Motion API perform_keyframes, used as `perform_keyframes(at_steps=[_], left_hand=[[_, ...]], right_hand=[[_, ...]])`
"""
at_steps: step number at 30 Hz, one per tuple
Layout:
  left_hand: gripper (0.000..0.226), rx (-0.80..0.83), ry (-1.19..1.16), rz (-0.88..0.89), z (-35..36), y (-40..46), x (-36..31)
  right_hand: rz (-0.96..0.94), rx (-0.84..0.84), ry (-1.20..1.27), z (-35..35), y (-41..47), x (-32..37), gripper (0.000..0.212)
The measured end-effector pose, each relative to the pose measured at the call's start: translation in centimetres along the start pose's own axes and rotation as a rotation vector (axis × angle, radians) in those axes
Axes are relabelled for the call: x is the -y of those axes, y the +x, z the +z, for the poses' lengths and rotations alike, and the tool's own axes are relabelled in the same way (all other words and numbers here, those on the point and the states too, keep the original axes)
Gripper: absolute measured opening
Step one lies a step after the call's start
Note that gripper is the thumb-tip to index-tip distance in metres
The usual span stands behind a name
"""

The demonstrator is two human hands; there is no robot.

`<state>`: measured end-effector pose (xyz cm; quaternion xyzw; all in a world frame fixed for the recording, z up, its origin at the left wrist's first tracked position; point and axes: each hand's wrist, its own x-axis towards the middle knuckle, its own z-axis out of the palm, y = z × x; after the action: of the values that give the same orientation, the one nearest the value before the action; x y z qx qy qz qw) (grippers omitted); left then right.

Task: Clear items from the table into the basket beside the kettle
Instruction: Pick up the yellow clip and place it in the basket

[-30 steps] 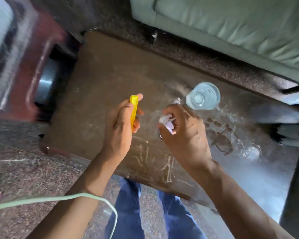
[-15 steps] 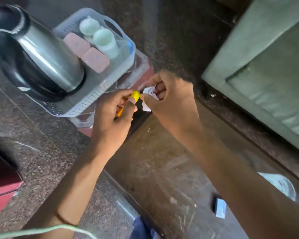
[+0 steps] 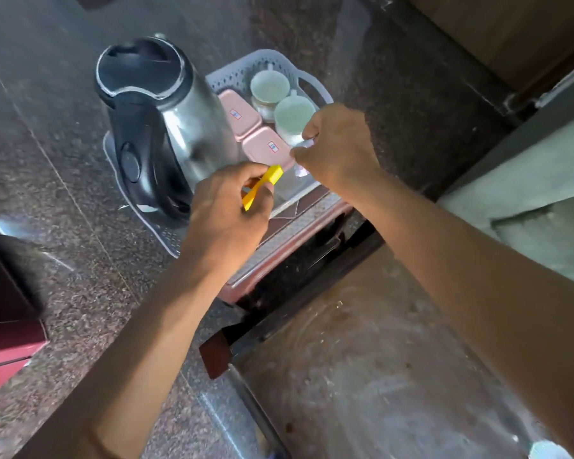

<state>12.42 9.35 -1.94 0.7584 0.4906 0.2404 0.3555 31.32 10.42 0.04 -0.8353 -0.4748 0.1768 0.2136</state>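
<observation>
Here, both hands are stretched out over the basket by the kettle.

Kettle (image 3: 166, 127): steel body with black lid and handle, standing at the left of the white tray-like basket, just beside the pink boxes.
Basket (image 3: 246, 66): white perforated plastic with a curved far rim; it sits on a reddish stand (image 3: 289, 233) on the speckled stone floor.
Pink boxes (image 3: 265, 145): two closed, rounded lids side by side, each with a small sticker, filling the middle of the basket.
Cups (image 3: 294, 115): two pale cups at the far right of the basket, the nearer one just next to the right hand's knuckles.
Free space: only a narrow bare strip at the near end of the basket, below the hands.
Table (image 3: 378, 376): brown glossy top, dusty and scratched, in the lower right, well apart from the basket's contents.
Left hand (image 3: 226, 213): clenched round a yellow stick-shaped item (image 3: 262, 185), its squared tip poking out towards the pink boxes, above the near edge of the basket.
Right hand (image 3: 337, 149): fingers pinched on a small white crumpled scrap (image 3: 307, 144), mostly hidden, held over the near pink box.
Sofa (image 3: 527, 180): grey-green upholstery at the right edge.
</observation>
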Motion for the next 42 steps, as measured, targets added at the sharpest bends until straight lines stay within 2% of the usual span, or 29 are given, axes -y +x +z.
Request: perform_keyframes(at_steps=[6,10,14,18,24,28,35,42], left_hand=[[0.023,0.052,0.003,-0.016,0.3,0.7,1.1],[0.022,0.084,0.052,0.007,0.6,1.2,1.1],[0.027,0.136,0.142,-0.030,1.5,2.3,0.4],[0.028,0.158,0.226,-0.056,2.3,3.0,-0.3],[0.019,0.176,0.186,-0.168,3.6,3.8,-1.1],[0.021,0.176,0.154,-0.267,4.2,4.3,-1.4],[0.026,0.205,0.139,-0.349,4.7,4.5,-1.4],[0.030,0.191,0.115,-0.345,4.8,3.9,-1.3]], right_hand=[[-0.026,0.056,-0.313,2.0,2.4,0.0,0.042],[-0.085,0.109,-0.447,2.7,2.6,-0.3,0.037],[-0.091,0.147,-0.461,2.1,2.6,-0.3,0.032],[-0.039,0.101,-0.431,0.2,2.2,0.6,0.033],[-0.068,0.057,-0.364,-2.4,0.9,0.0,0.033],[-0.113,0.083,-0.435,-1.5,0.7,-0.5,0.037],[-0.257,0.111,-0.754,0.2,0.5,-1.9,0.027],[-0.282,0.147,-0.788,-0.1,0.6,-2.3,0.031]])
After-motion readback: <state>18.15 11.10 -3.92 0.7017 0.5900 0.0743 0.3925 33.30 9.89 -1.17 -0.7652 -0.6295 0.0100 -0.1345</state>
